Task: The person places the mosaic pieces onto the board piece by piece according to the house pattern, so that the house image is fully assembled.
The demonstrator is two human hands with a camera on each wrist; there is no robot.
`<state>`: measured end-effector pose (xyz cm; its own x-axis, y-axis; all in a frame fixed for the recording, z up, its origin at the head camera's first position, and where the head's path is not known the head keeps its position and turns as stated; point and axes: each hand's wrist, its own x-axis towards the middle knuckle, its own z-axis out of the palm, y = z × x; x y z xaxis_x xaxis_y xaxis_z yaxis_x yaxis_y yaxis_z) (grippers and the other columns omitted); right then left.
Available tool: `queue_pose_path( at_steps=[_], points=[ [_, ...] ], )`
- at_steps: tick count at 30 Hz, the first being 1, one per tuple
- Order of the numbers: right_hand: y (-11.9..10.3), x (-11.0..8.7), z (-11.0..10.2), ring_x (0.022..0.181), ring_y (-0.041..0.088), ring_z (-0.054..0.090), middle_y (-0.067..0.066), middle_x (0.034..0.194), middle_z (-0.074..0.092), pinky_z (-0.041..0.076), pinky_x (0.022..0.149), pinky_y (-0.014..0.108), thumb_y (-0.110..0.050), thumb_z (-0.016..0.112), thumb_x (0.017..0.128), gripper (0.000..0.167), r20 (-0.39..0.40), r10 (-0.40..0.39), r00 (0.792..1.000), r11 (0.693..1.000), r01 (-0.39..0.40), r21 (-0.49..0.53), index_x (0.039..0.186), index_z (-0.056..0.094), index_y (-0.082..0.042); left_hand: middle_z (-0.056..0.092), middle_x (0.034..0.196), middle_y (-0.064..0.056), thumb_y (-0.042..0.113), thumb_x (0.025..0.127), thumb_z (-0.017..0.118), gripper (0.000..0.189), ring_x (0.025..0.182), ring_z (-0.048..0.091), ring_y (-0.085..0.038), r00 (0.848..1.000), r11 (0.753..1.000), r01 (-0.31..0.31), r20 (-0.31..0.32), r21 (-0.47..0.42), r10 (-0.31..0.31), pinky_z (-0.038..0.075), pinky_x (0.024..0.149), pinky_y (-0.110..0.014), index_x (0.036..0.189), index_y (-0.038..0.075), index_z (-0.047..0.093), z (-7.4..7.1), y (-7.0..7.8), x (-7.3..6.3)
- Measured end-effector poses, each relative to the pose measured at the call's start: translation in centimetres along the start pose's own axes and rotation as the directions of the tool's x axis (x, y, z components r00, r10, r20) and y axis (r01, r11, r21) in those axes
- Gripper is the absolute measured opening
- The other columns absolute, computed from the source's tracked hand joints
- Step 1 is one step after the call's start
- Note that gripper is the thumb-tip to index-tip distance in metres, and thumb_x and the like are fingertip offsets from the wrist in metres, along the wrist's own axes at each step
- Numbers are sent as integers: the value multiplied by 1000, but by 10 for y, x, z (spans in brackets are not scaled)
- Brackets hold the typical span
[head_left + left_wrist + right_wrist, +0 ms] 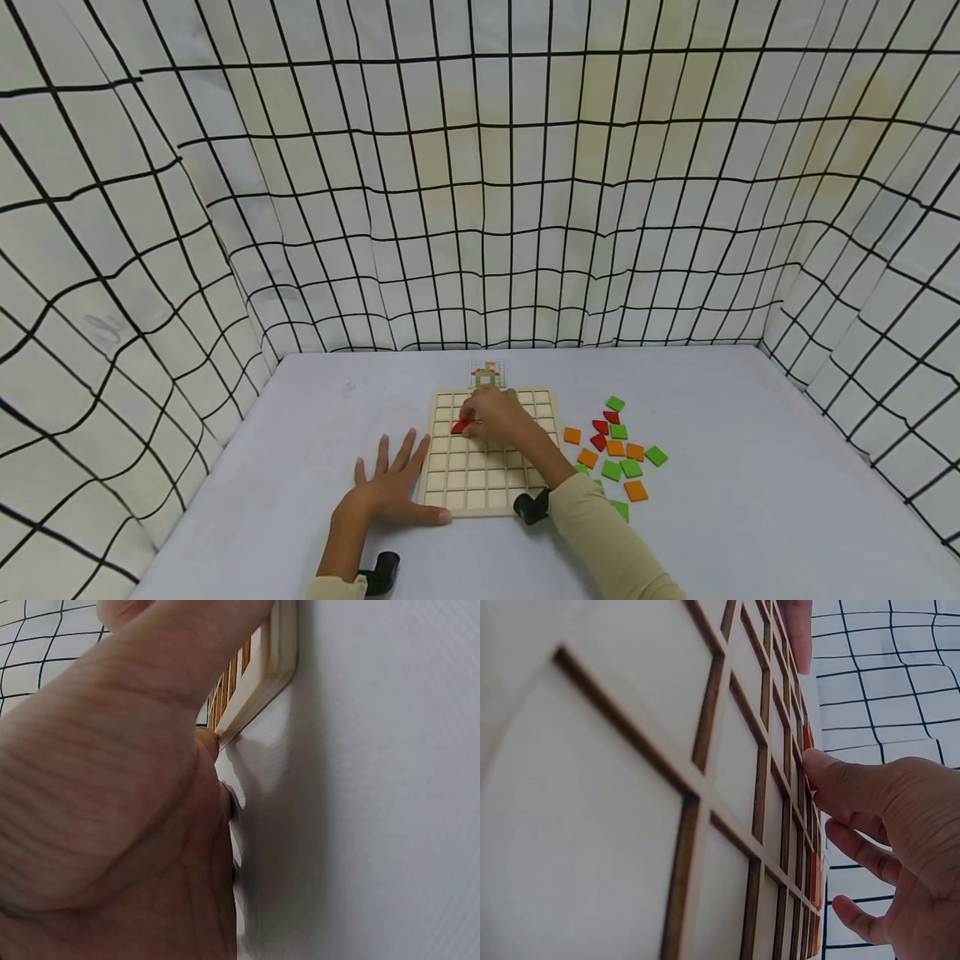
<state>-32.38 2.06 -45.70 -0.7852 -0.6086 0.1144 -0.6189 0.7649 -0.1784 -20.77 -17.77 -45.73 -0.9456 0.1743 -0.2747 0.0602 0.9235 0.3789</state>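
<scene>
My right hand [495,419] reaches over the wooden grid board [454,481], pinching a red tile [458,427] between thumb and forefinger in the upper left part of the grid. In the right wrist view the red tile [807,737] shows at the thumb tip, close against the board, while the other fingers stay loosely bent. My left hand [386,492] lies on the table with fingers spread, its thumb and forefinger at the board's left side. The left wrist view shows that hand's palm [112,795] beside the board's corner [281,652].
Loose tiles lie right of the board: several green [656,456], several orange [636,491] and some red [611,417]. A printed pattern card [487,372] lies behind the board. Orange tiles [815,879] sit in the grid's far cells. Black netting [510,183] over white sheeting surrounds the table.
</scene>
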Motion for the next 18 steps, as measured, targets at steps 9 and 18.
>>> queue_pose_path(
  at_steps=[9, 18],
  points=[
    [0, 0, 0, 104, 14, 61, -10, 100, 68, 50, 88, 51, -41, 73, 86, 24, -9, -4, 1000, 1000, 4, 8, 101, 75, -24, 2, 166, -13, 75, 63, 74, 126, 148, -10, -49, 1000, 1000, 1, -2, 7, -1, -4, 107, -77, 158, 16, 16, 0, -1, 1],
    [2, -2, -1, 100, 11, 58, -11, 99, 66, 49, 85, 48, -39, 73, 86, 17, -4, 2, 1000, 1000, -2, 24, 97, 75, -26, 3, 166, -14, 72, 64, 75, 125, 148, -10, -50, 1000, 1000, -1, -4, 11, 1, -4, 107, -77, 157, 15, 16, -1, 1, -1]
  ],
)
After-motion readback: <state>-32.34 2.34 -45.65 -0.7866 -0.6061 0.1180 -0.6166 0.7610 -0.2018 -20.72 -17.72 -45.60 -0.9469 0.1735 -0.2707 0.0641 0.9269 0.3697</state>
